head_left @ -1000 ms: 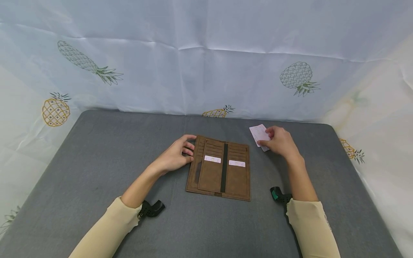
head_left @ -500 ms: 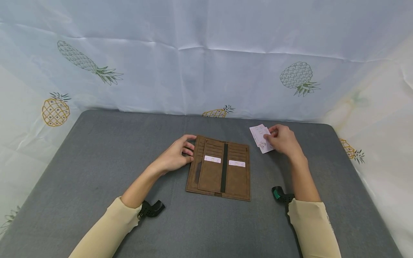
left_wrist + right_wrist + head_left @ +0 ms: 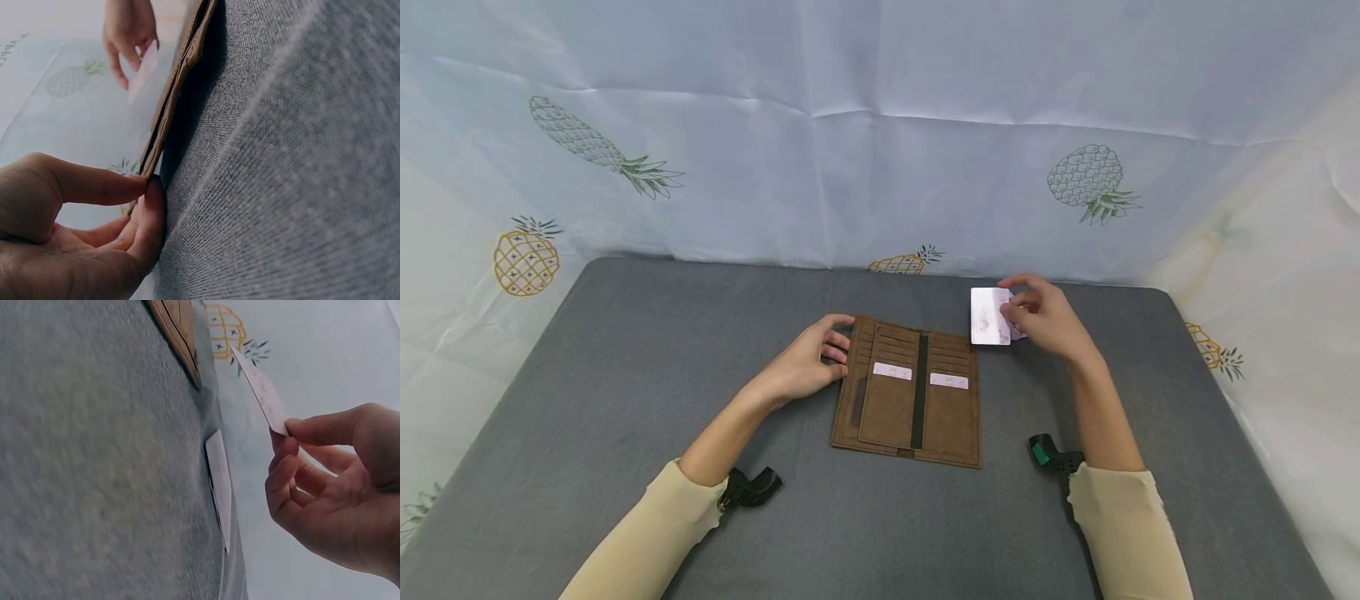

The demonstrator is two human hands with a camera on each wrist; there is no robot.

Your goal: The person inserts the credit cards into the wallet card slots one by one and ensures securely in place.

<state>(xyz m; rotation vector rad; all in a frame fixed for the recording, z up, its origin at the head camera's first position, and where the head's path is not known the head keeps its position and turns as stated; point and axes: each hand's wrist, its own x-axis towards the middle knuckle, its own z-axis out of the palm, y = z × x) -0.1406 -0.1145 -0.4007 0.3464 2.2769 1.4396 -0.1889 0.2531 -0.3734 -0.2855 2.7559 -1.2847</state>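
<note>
A brown long wallet (image 3: 891, 417) lies spread out on the grey table. My left hand (image 3: 808, 362) pinches its left edge between thumb and fingers, which the left wrist view shows close up on the wallet's edge (image 3: 167, 119). One pale pink card (image 3: 892, 371) pokes out of a slot in the left panel, another pink card (image 3: 949, 381) out of the right panel. Beyond the wallet's top right corner, my right hand (image 3: 1051, 321) pinches a pale card (image 3: 261, 394) by its edge, raised off the table. Below it, more cards (image 3: 219, 481) rest on the tabletop.
The grey table (image 3: 700, 333) ends at the back against a pale hanging cloth (image 3: 760, 167) printed with pineapples. Black wrist devices sit at both cuffs, one on the left wrist (image 3: 752, 486) and one on the right wrist (image 3: 1054, 454).
The right hand has pinched one card off the loose cards, lifted it and turned it, shifting it slightly left towards the wallet. The left hand and wallet stay put.
</note>
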